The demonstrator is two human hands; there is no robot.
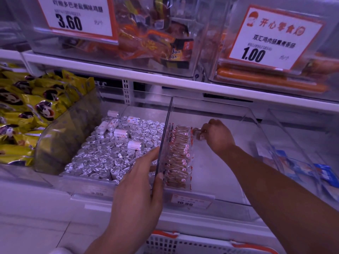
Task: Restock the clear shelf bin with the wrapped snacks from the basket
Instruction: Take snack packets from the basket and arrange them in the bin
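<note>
The clear bin (229,173) sits on the lower shelf, right of centre. A single row of wrapped snacks (178,158) stands packed along its left wall, running from the near front to about the middle; the rest of its floor shows bare. A small price tag (190,200) hangs on its front lip.

The right hand (217,137) reaches in over the far end of that row, fingers curled and pinching one small wrapped snack (198,133), which sits just beside the last packet in the row. The left hand (139,187) grips the upright clear divider (163,143) between this bin and the next, fingers on the left side and thumb against the near edge.

The bin to the left (88,182) is nearly full of small foil-topped rolls (110,153) standing on end, with a few white ones lying on top. Further left, a curved clear bin (60,129) holds a heap of yellow packets (27,110). At the far right, blue and white packets (315,173) lie in another clear bin.

On the upper shelf, one clear box holds orange and black snack bags (154,35) behind a tag reading 3.60 (73,17); the box to its right holds long orange sausages (266,79) behind a tag reading 1.00 (271,37).

The white basket (183,243), with orange trim, shows at the bottom edge; what it holds cannot be seen.
</note>
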